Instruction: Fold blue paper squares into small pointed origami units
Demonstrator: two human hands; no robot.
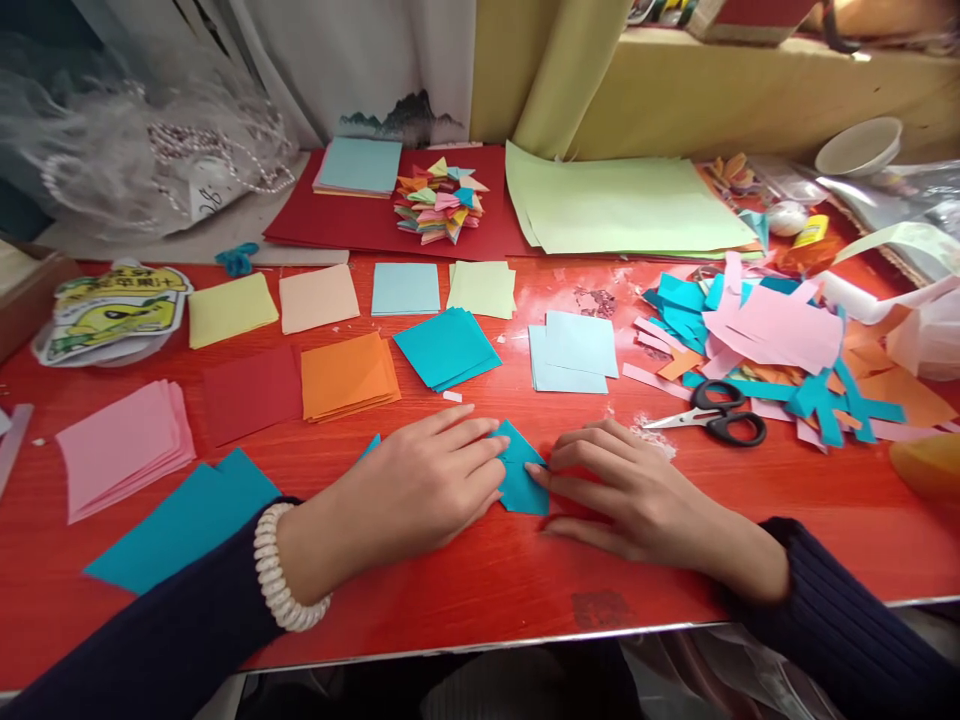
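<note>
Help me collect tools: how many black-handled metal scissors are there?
1: the scissors lie beyond the bare right hand, beside the multicoloured paper scraps, which may hide others.

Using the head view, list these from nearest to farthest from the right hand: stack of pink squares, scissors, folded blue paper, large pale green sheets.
1. Folded blue paper: touching the right hand, on its left.
2. Scissors: ahead of it, to the right.
3. Large pale green sheets: straight ahead, at the back.
4. Stack of pink squares: far left.
</note>
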